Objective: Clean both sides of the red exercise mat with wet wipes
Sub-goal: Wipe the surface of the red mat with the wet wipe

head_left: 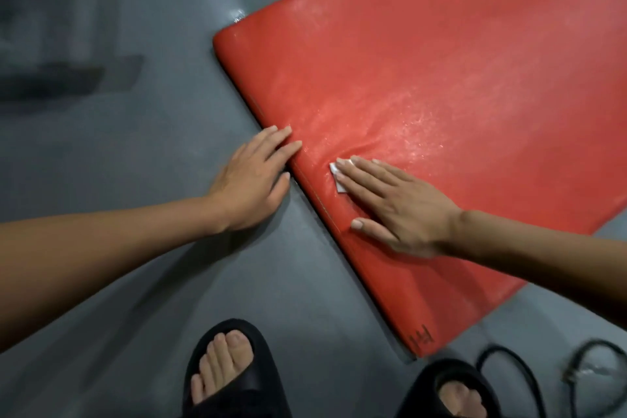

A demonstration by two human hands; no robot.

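The red exercise mat lies flat on the grey floor, running from the lower middle to the upper right, its surface shining wet in patches. My right hand lies flat on the mat near its left edge, straight fingers pressing a small white wet wipe; only the wipe's left corner shows beyond my fingertips. My left hand rests flat with straight fingers on the floor, its fingertips touching the mat's left edge.
Grey floor surrounds the mat. My feet in black slides stand at the bottom, one close to the mat's near corner. Black cables lie at the lower right. Dark blurred objects sit at the far left.
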